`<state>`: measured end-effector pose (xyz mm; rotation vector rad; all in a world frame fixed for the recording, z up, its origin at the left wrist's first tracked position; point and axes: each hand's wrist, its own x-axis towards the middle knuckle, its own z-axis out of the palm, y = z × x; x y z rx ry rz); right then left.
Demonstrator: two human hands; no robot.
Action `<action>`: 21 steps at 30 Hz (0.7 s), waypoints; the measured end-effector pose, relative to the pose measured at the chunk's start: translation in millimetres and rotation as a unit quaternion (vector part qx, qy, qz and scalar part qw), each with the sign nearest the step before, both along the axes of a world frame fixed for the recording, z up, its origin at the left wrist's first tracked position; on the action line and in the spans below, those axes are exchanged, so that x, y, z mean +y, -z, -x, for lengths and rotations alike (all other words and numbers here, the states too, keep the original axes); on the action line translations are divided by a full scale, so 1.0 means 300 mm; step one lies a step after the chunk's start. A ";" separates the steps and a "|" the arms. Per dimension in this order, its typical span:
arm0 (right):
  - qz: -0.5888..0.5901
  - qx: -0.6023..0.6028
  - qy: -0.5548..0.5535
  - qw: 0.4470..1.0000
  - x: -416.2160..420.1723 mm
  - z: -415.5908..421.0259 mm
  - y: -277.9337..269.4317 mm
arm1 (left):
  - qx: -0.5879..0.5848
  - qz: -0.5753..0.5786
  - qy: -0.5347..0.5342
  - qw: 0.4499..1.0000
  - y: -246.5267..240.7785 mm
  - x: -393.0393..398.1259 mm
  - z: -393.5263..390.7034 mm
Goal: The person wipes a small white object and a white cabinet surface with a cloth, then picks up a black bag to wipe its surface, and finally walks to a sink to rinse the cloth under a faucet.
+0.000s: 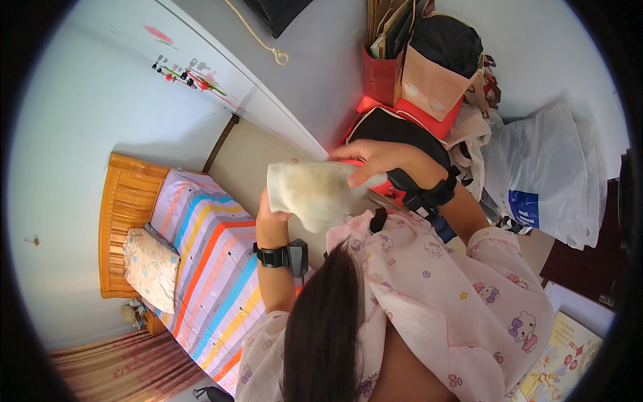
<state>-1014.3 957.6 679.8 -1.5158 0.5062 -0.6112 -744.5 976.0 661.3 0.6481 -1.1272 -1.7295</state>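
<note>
A white cloth item point(314, 188), perhaps a sock, with a yellowish-beige patch, is stretched between my two hands and slightly blurred. My left hand point(275, 207) is at its ribbed edge on the left; most of its fingers are hidden behind or inside the cloth. My right hand point(376, 157) holds the other end, with the thumb on the near face and the fingers reaching over the top. A loose fold of the cloth hangs below, near the collar of the pink patterned shirt point(432, 271).
A bed with a striped cover point(216, 261) lies to the left. A white-edged panel point(251, 85) runs diagonally above my hands. Paper bags point(437, 80), a red and black bag point(397, 130) and a translucent plastic bag point(547, 171) stand at the upper right.
</note>
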 end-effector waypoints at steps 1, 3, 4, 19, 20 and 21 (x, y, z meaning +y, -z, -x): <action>-0.084 0.022 -0.083 0.993 -0.004 -0.004 -0.011 | -0.021 -0.028 -0.006 0.999 0.024 -0.030 -0.016; -0.082 0.035 -0.022 0.996 0.005 -0.021 -0.012 | -0.063 -0.083 -0.046 0.993 0.060 -0.087 -0.027; -0.100 0.025 0.002 0.995 0.002 -0.016 0.009 | -0.083 -0.110 -0.076 0.987 0.064 -0.120 -0.009; 0.276 0.175 0.188 0.926 0.108 -0.008 -0.105 | -0.417 0.195 0.063 0.885 -0.074 0.044 0.180; 0.258 0.164 0.246 0.920 0.135 0.004 -0.125 | -0.415 0.181 0.092 0.887 -0.082 0.044 0.184; 0.278 0.153 0.268 0.909 0.132 0.012 -0.129 | -0.414 0.169 0.118 0.887 -0.100 0.044 0.189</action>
